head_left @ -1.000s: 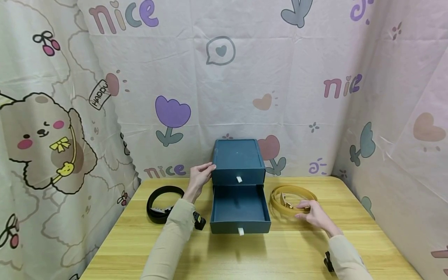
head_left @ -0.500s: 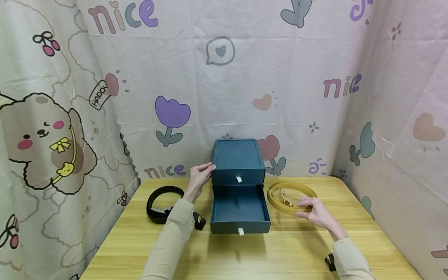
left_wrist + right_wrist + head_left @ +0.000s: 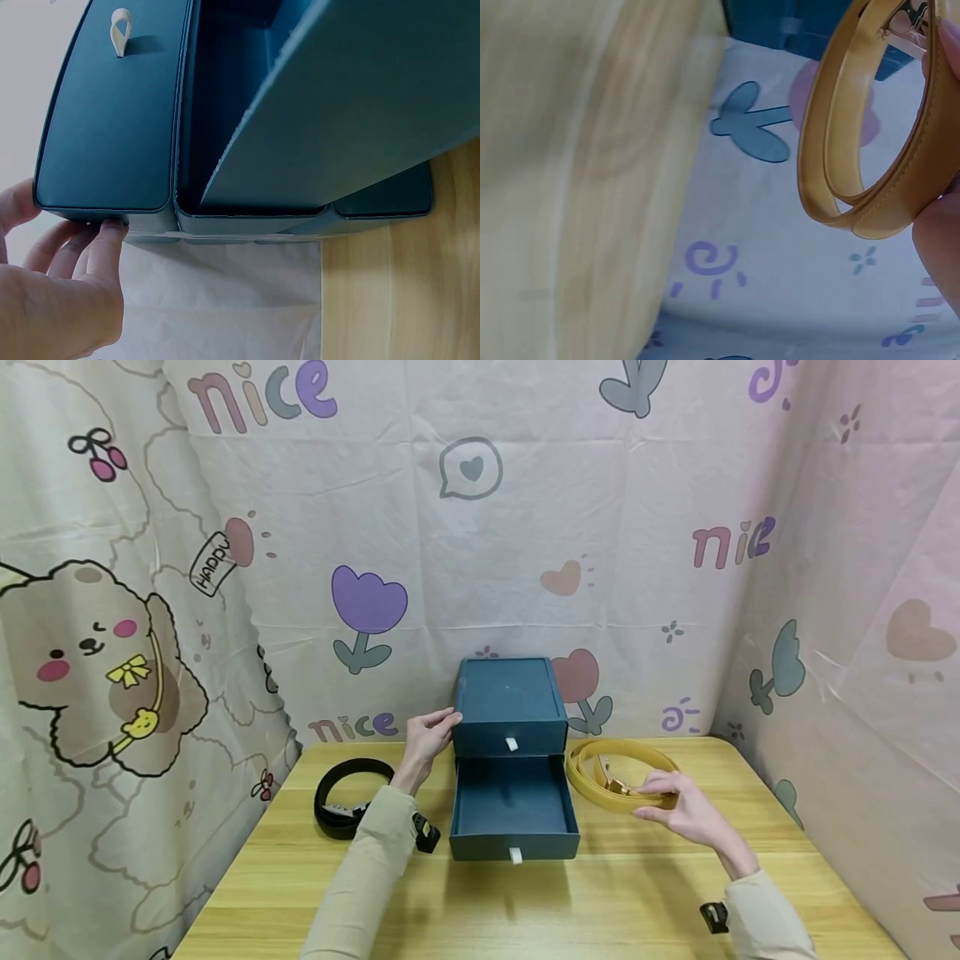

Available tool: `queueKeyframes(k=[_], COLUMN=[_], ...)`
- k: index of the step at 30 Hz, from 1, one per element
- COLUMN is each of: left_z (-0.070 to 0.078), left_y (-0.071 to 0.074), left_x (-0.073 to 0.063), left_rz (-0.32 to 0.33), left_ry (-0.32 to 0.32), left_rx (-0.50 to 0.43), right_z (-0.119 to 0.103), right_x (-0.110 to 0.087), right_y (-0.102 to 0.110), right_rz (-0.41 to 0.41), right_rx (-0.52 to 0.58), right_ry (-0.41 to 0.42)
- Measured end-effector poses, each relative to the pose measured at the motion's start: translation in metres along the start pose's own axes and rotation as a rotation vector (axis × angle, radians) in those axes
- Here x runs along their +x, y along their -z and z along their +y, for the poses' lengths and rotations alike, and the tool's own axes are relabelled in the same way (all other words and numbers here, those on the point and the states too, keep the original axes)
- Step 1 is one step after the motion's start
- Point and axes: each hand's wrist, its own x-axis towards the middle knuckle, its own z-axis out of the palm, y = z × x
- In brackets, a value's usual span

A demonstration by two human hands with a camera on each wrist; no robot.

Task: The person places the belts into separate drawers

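In the head view my right hand (image 3: 686, 810) pinches a coiled yellow belt (image 3: 585, 781) with a gold-coloured buckle, thumb below and fingers above. The right wrist view shows the belt's loops (image 3: 814, 165) hanging from the fingers, above the table. My left hand (image 3: 427, 743) holds the upper left front corner of a dark blue drawer box (image 3: 512, 689); the left wrist view has its fingers against the side (image 3: 112, 225). The box's lower drawer (image 3: 515, 847) is pulled out with nothing in it, while the upper drawer (image 3: 483, 742) is closed. Both drawers have white pull tabs.
A coiled black belt (image 3: 326, 818) with a silver-coloured buckle lies left of the box on the wooden table (image 3: 600, 910). Patterned cloth (image 3: 480, 568) hangs behind the table and along both sides.
My right hand has lifted the yellow belt, and its coil has shifted slightly up and left toward the box. The left hand, box and black belt stay in place.
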Motion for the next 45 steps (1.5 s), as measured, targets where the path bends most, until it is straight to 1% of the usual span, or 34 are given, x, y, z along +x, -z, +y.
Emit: queueKeyframes(k=[6, 11, 15, 19, 25, 28, 32, 36, 40, 45], left_z=[0.000, 0.001, 0.002, 0.002, 0.003, 0.003, 0.003, 0.002, 0.001, 0.001], left_y=[0.000, 0.000, 0.000, 0.000, 0.000, 0.000, 0.000, 0.000, -0.001, -0.001], left_x=[0.001, 0.002, 0.002, 0.002, 0.001, 0.001, 0.001, 0.001, 0.001, 0.001], left_rz=[-0.002, 0.014, 0.020, 0.009, 0.010, 0.009, 0.010, 0.013, 0.014, 0.012], left_ry=[0.005, 0.014, 0.020, 0.017, 0.015, 0.014, 0.017, 0.016, 0.016, 0.016], left_rx=[-0.007, -0.006, -0.008, -0.005, -0.011, -0.009, -0.012, -0.013, -0.006, -0.008], right_z=[-0.016, -0.031, -0.040, -0.047, -0.054, -0.059, -0.065, -0.069, -0.073, -0.077], right_x=[0.005, 0.009, 0.012, 0.014, 0.018, 0.020, 0.024, 0.028, 0.032, 0.040], right_y=[0.009, 0.012, 0.013, 0.013, 0.012, 0.010, 0.004, -0.003, -0.010, -0.018], right_rz=[-0.007, -0.037, -0.057, -0.060, -0.088, -0.102, -0.114, -0.109, -0.126, -0.170], right_rx=[0.001, -0.015, -0.001, 0.040, 0.128, 0.142, 0.125, 0.107, 0.118, 0.141], right_ry=[0.014, 0.032, 0.051, 0.072, 0.140, 0.150, 0.157, 0.187, 0.218, 0.226])
